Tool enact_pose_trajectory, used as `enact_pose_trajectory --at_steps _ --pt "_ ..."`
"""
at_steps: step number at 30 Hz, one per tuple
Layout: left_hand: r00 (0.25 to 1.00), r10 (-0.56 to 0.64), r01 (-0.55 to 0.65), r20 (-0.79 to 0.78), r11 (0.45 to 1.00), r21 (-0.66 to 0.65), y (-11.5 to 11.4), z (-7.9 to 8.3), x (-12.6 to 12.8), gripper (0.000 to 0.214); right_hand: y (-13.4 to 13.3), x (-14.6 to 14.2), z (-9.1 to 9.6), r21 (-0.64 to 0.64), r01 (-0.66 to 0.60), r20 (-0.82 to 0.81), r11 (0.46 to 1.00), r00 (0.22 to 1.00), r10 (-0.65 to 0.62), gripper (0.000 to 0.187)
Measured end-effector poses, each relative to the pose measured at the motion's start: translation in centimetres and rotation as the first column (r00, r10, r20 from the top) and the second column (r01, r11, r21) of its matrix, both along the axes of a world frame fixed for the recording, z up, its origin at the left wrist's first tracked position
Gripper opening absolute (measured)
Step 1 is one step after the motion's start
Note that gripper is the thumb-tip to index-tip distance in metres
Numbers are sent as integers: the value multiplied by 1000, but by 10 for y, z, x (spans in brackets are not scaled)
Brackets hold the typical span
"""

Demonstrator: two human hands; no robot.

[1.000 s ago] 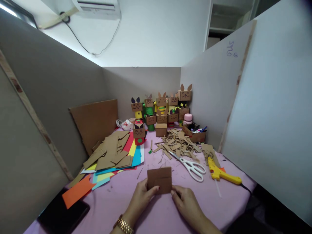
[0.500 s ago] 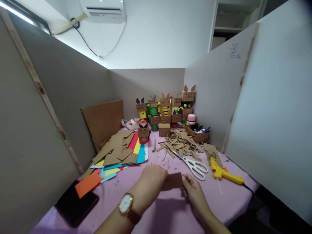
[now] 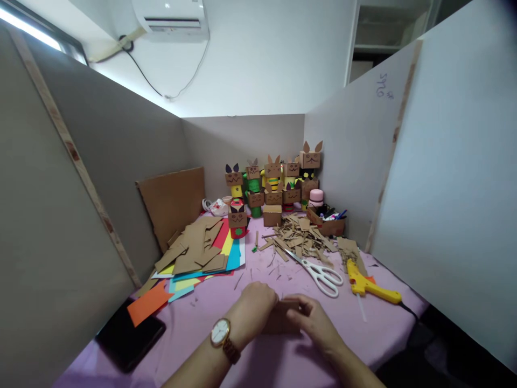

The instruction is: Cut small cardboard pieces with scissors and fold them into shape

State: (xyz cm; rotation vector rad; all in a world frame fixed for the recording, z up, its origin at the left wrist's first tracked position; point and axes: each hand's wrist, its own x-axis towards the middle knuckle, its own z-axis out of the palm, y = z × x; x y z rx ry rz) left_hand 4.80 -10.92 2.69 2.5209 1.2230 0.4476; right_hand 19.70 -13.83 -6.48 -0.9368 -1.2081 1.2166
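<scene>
Both hands meet low in the middle of the pink table (image 3: 363, 334) around a small brown cardboard piece (image 3: 283, 319). My left hand (image 3: 255, 307), with a gold watch on its wrist, curls over the piece's left side. My right hand (image 3: 313, 322) closes its fingers over the top right of the piece. Most of the cardboard is hidden behind the two hands. White-handled scissors (image 3: 321, 274) and a yellow glue gun (image 3: 365, 284) lie just beyond my right hand.
Cut cardboard shapes on coloured paper sheets (image 3: 197, 253) lie at the left, a heap of cardboard scraps (image 3: 299, 240) at the back right. Cardboard box figures (image 3: 274, 183) stand along the back wall. A dark tablet (image 3: 129, 337) lies front left. Partition walls enclose the table.
The cardboard piece went from standing upright in front of the hands to being turned over and folded down low between them. My left hand rolled over it, showing the watch face.
</scene>
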Motion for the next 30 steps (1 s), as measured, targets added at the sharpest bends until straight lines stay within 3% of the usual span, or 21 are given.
enact_pose_trajectory --at_steps 3,8,11,12,13,14,16,17,18,20,23,26,30 --pt "1000 -7 6 -15 1000 -28 0 1 3 33 -5 -9 5 26 -167 69 986 984 165 38" --pt "1000 6 -3 27 995 -97 -1 7 -16 8 -7 -14 11 66 -214 88 975 974 208 35" --pt "980 66 -34 190 985 -167 -6 -4 -42 43 -7 -12 8 65 -214 73 975 975 209 33" --pt "882 188 -75 432 961 -265 -8 -13 -49 44 -7 -12 7 64 -203 77 977 977 198 33" --pt "697 343 -122 629 922 -367 -12 -24 -55 44 -7 -11 5 63 -193 84 979 979 187 33" --pt "497 481 -138 722 865 -482 -16 -37 -57 47 -7 -11 3 61 -184 91 981 980 178 33" --pt "234 633 -57 738 767 -639 -26 -65 -55 53 -7 -11 0 55 -170 104 984 981 164 34" --pt "177 658 -15 732 746 -666 -31 -78 -50 55 -6 -11 -1 53 -167 105 985 981 160 35" --pt "173 655 -8 735 747 -664 -36 -88 -44 56 -6 -11 -1 54 -168 103 984 981 162 36" --pt "270 616 -62 740 778 -625 -43 -99 -31 55 -5 -12 -2 60 -172 95 983 981 166 36" --pt "379 568 -124 730 813 -568 -46 -100 -18 60 -4 -13 -2 70 -182 73 981 981 177 34" --pt "410 594 -153 692 793 -589 -44 -95 -15 61 -3 -14 -2 78 -189 50 979 981 186 32" --pt "391 627 -202 674 773 -602 -40 -95 -14 56 -3 -16 -1 89 -180 43 980 983 177 30"
